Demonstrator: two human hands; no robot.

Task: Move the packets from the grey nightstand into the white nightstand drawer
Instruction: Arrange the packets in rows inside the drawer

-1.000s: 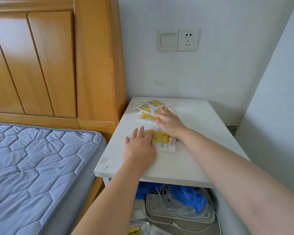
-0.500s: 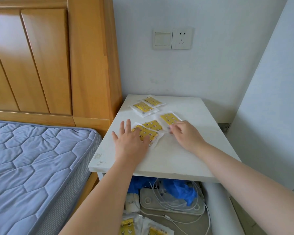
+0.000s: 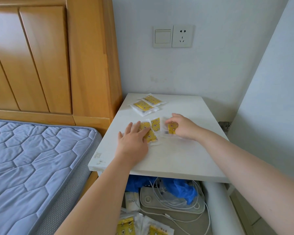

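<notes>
Pinching one packet (image 3: 172, 129) in my right hand (image 3: 182, 127) grip to lift it; my left hand (image 3: 134, 141) lies open, flat, pinning its neighbour packet (image 3: 149, 135) on the tabletop (image 3: 176, 155).

- The single head view looks forward and down from above the white nightstand's (image 3: 176, 155) near edge.
- It sits close, facing the wall (image 3: 210, 68) behind the nightstand's far edge.
- Both forearms enter from the bottom.
</notes>
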